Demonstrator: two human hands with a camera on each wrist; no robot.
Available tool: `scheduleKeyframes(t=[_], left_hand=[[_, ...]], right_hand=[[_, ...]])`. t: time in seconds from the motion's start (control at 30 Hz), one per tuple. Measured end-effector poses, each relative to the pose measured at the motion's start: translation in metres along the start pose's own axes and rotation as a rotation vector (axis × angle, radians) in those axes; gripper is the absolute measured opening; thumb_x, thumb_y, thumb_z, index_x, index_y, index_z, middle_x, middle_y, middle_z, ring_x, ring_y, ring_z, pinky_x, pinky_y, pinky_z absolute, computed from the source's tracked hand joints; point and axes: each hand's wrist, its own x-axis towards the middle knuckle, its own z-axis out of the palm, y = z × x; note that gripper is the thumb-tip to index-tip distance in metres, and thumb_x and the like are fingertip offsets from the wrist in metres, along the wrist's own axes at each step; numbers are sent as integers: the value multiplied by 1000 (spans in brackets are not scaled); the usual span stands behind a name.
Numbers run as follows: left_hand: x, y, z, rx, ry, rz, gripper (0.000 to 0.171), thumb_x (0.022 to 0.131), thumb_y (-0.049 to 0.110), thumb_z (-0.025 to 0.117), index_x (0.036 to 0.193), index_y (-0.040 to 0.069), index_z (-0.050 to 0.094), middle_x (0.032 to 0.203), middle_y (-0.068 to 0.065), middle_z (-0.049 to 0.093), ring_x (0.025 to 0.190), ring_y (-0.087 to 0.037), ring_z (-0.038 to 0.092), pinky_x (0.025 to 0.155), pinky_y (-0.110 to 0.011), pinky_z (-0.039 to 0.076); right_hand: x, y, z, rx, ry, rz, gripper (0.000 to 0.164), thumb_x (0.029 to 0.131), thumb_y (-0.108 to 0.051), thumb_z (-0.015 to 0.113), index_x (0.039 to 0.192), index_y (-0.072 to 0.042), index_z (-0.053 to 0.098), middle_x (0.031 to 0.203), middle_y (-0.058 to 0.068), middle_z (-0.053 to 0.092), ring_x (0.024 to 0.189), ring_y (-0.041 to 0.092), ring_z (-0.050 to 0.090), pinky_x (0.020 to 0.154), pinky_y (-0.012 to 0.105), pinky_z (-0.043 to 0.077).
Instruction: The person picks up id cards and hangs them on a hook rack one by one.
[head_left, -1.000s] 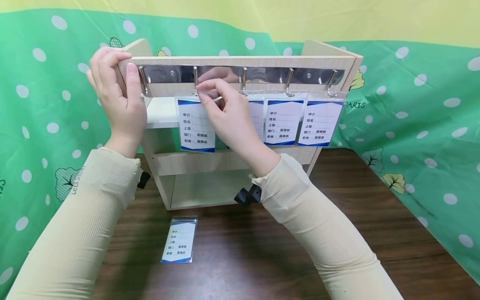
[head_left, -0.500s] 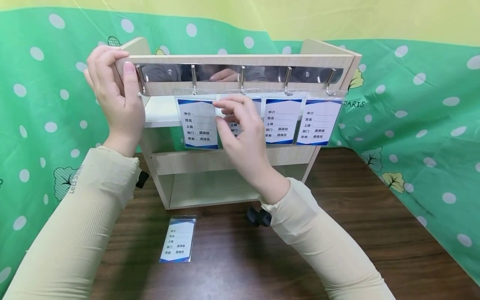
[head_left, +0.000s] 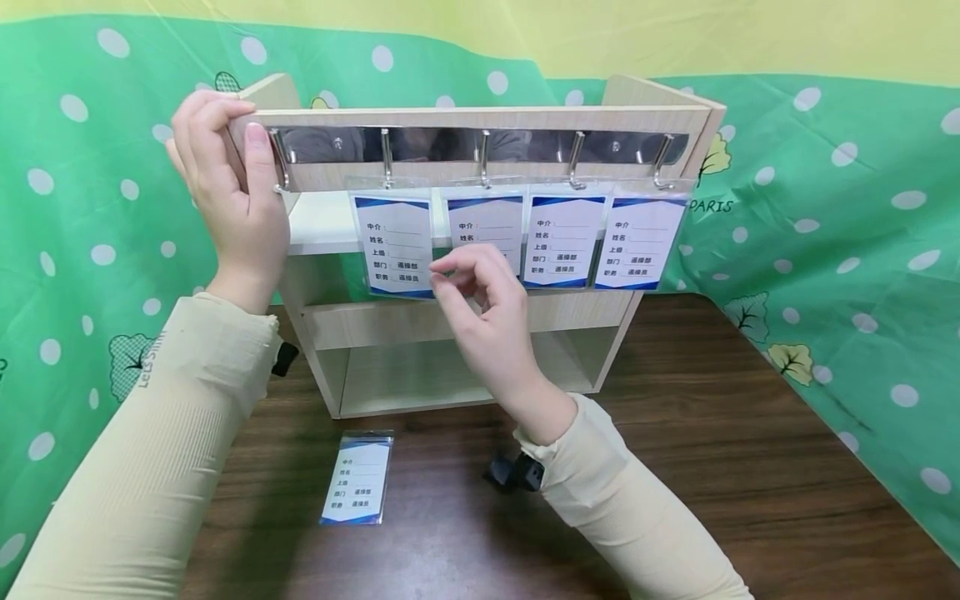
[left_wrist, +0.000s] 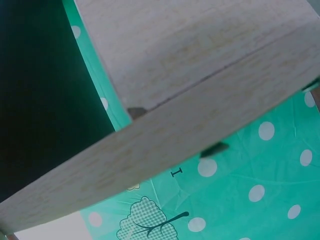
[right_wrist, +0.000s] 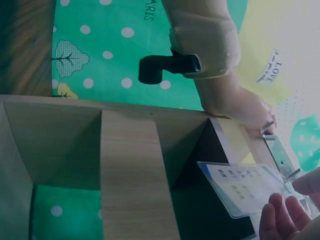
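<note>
My left hand (head_left: 234,187) grips the upper left corner of a light wooden shelf unit (head_left: 390,326), thumb on the front board and fingers over the side. A shiny metal rail (head_left: 437,144) with several hooks runs along that board. Name badges in clear sleeves, white with blue trim, hang from the hooks, the leftmost badge (head_left: 392,237) on the second hook from the left. In front of them my right hand (head_left: 489,321) hovers, fingers loosely bent and nothing held, partly hiding the second badge (head_left: 486,210). The hook (head_left: 281,162) beside my left thumb bears no badge.
Another badge (head_left: 357,483) lies flat on the dark wooden table (head_left: 465,533), front left of the shelf unit. A green and yellow dotted cloth (head_left: 825,217) covers the surroundings behind. Each wrist carries a small black camera, the right one (head_left: 516,472) near the tabletop.
My right hand has let go of the leftmost hanging badge at the second hook and moved down and to the right. The left hand keeps its grip on the shelf corner.
</note>
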Motion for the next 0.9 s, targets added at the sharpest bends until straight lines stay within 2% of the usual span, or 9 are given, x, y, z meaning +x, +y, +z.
scheduleKeyframes(t=[0.23, 0.6, 0.9], left_hand=[[0, 0, 0, 6, -1, 3, 24, 94, 25, 47, 109, 13, 62, 116, 15, 48, 120, -2, 44, 111, -24, 20], [0, 0, 0, 4, -6, 4, 24, 94, 24, 47, 110, 13, 61, 119, 11, 51, 122, -3, 41, 111, -23, 21], [0, -1, 1, 4, 2, 6, 23, 94, 24, 47, 109, 13, 62, 118, 14, 50, 122, -2, 43, 113, -24, 19]], right_hand=[[-14, 4, 3, 31, -14, 49, 11, 89, 5, 59, 97, 9, 65, 97, 17, 58, 76, 11, 54, 67, 20, 46], [-33, 12, 8, 51, -24, 133, 11, 91, 2, 59, 99, 3, 66, 88, 14, 60, 71, 13, 57, 63, 21, 45], [-43, 19, 12, 69, -42, 190, 13, 91, 3, 59, 102, 7, 65, 87, 15, 61, 70, 12, 57, 61, 20, 45]])
